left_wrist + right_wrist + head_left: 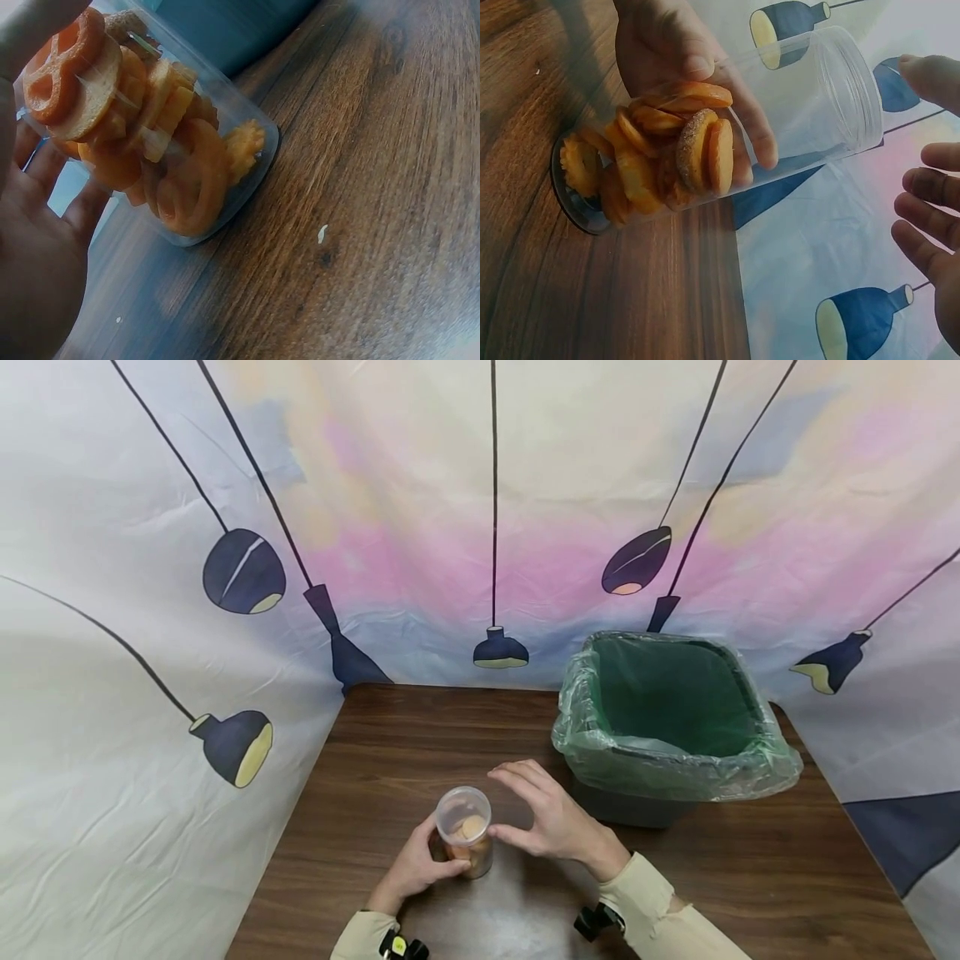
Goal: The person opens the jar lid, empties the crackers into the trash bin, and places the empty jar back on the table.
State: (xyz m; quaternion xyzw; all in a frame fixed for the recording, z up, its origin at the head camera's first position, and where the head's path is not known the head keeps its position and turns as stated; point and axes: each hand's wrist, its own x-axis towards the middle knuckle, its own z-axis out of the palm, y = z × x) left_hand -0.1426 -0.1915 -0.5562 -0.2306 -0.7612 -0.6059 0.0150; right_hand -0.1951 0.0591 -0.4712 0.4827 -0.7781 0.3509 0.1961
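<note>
A clear plastic jar [799, 90] stands on the table, about half filled with orange-brown cookies [649, 161]; some are pretzel-shaped, one is sugar-coated. No lid sits on its rim. My left hand [415, 864] grips the jar from the left, thumb on the near side and fingers around the back. To the right of the rim, my right hand [551, 818] is held apart from the jar, its fingers extended and its thumb spread, with nothing in it. In the left wrist view, pretzel-shaped cookies [191, 184] press against the jar's wall.
A dark bin [630, 803] with a green translucent liner [675, 777] folded over its rim stands at the table's back right. The wooden table [420, 727] meets a fabric backdrop [420, 527] painted with lamps. Small white crumbs [322, 233] lie on the table.
</note>
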